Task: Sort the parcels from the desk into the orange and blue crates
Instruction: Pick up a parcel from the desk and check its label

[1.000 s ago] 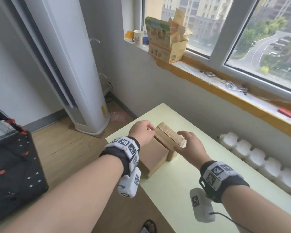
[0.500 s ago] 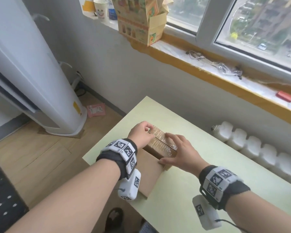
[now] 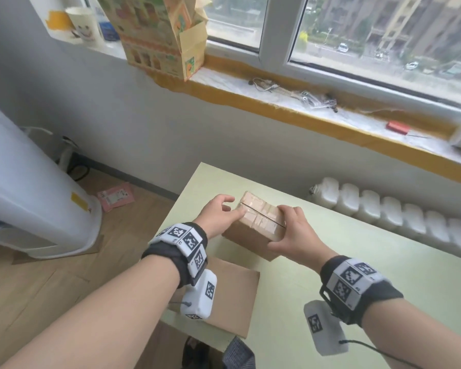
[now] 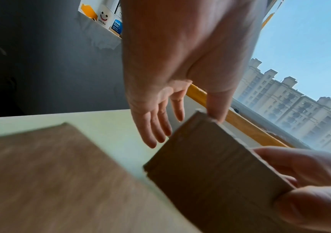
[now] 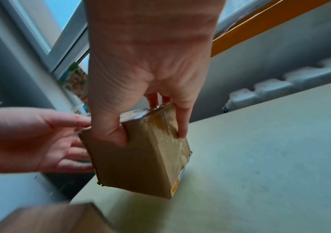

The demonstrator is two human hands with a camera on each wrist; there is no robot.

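A small taped brown parcel [image 3: 261, 217] hangs just above the pale green desk [image 3: 357, 275]. My right hand [image 3: 284, 227] grips it, thumb on the near face and fingers over the far side; the right wrist view shows this hold on the parcel [image 5: 140, 160]. My left hand [image 3: 232, 206] stays at its left end, thumb touching the top corner and fingers straight beside the parcel [image 4: 210, 165]. A larger flat brown parcel [image 3: 224, 296] lies at the desk's near left edge. No crate is in view.
A white standing air conditioner [image 3: 24, 195] fills the left. A radiator [image 3: 383, 214] runs behind the desk under the window sill, where a printed carton [image 3: 165, 41] and a paper cup [image 3: 84, 25] stand. A pink packet [image 3: 115, 195] lies on the wooden floor.
Both hands closed in on the small parcel lying against the larger one. The right hand has taken hold and lifted it clear; the left hand's fingers have straightened beside it.
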